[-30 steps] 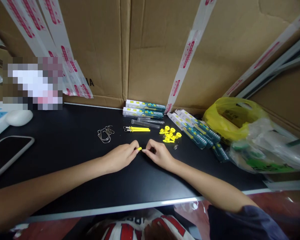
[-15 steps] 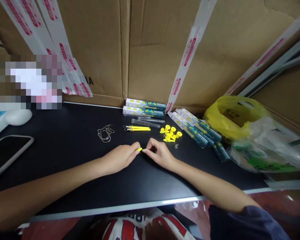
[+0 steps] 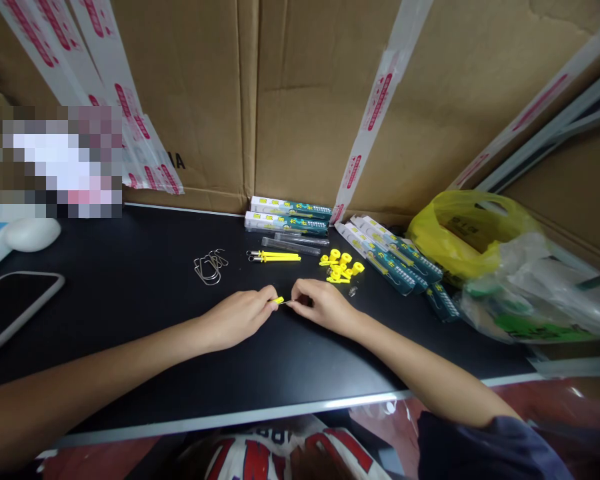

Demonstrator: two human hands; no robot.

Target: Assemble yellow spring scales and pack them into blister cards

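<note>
Over the middle of the black table (image 3: 180,373), my left hand (image 3: 243,313) pinches a small yellow plastic piece (image 3: 279,301). My right hand (image 3: 325,307) faces it, fingertips closed on a thin metal wire (image 3: 287,303) that reaches to the yellow piece; whether it is fixed inside I cannot tell. Just beyond my hands lie yellow rods with metal springs and hooks (image 3: 280,256), side by side. A pile of yellow plastic caps and small parts (image 3: 341,267) is past my right hand, with a small coil spring (image 3: 353,291) near it. Bent metal hooks (image 3: 210,268) lie beyond my left forearm.
Clear plastic tubes (image 3: 290,247) and printed boxes (image 3: 286,223) line the back by a cardboard wall (image 3: 195,87). More boxes (image 3: 380,257) lie right, near a yellow plastic bag (image 3: 460,233) and a clear bag (image 3: 535,300). A phone (image 3: 15,310) is at left.
My right hand has shifted slightly right, away from my left hand, and more of the thin wire shows between them. The loose parts on the table have stayed put.
</note>
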